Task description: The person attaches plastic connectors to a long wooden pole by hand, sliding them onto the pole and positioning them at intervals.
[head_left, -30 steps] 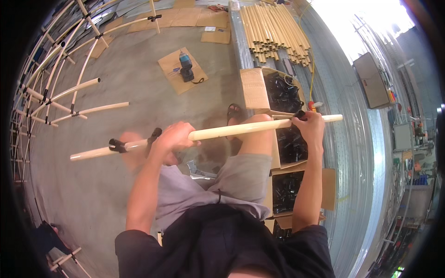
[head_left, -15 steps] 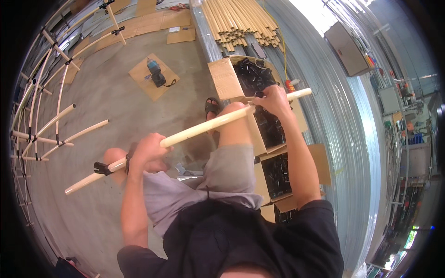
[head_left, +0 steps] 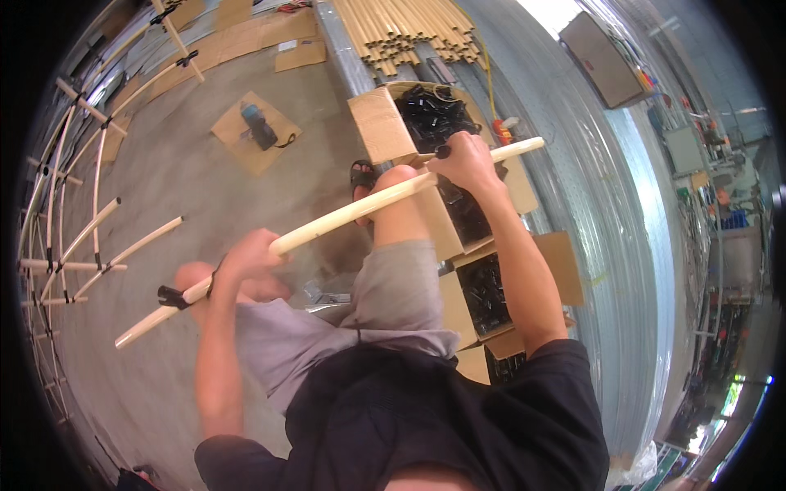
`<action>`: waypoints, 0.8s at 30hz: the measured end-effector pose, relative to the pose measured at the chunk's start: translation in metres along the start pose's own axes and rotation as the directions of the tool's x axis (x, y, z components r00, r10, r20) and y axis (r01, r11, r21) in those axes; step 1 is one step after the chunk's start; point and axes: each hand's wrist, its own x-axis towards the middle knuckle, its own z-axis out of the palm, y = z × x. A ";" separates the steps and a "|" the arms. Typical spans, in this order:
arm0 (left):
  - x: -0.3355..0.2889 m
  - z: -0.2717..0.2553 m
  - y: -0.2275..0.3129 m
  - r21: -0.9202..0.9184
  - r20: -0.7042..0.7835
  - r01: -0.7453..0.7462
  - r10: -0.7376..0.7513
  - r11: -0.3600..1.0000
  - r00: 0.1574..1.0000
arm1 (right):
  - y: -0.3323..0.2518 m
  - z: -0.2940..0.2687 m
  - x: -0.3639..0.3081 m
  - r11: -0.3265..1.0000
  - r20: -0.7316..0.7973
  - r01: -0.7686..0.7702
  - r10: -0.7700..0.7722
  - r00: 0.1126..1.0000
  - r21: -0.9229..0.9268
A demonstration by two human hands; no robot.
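Observation:
A long cream pipe (head_left: 352,214) lies slantwise across my lap, its right end higher in the picture. My left hand (head_left: 254,259) is closed around it near the left knee. Left of that hand, a black clamp-like connector (head_left: 171,298) sits on the pipe, short of its end. My right hand (head_left: 465,164) is closed on the pipe beyond my right knee. At its thumb and fingers shows a small black piece (head_left: 443,152), mostly hidden. The pipe's right end sticks out past this hand.
Cardboard boxes (head_left: 378,127) of black connectors (head_left: 430,114) stand along my right. Behind them lies a stack of cream pipes (head_left: 401,33). A pipe frame (head_left: 98,188) rises at the left. A blue and black bottle-like object (head_left: 259,127) rests on cardboard on the floor.
My view has shifted slightly, moving the surroundings left and up in the picture. My right hand stays on the pipe with its fingers turned a little; my left hand keeps its grip.

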 end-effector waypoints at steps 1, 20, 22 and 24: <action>-0.001 0.003 0.008 0.080 -0.079 0.027 -0.021 0.996 0.997 | 0.000 -0.002 0.000 1.000 0.006 0.011 -0.011 1.000 -0.018; 0.009 0.008 0.026 0.123 -0.346 -0.058 0.098 0.991 0.933 | -0.079 -0.018 -0.016 0.971 0.073 0.084 -0.102 0.992 0.223; 0.016 0.001 0.026 0.059 -0.263 -0.052 0.066 0.997 0.963 | -0.105 0.000 -0.020 0.977 0.147 0.092 -0.122 0.982 0.193; 0.019 0.000 0.025 0.031 -0.209 -0.049 0.054 0.998 0.976 | -0.142 0.007 -0.031 0.966 0.274 0.031 -0.103 0.956 0.256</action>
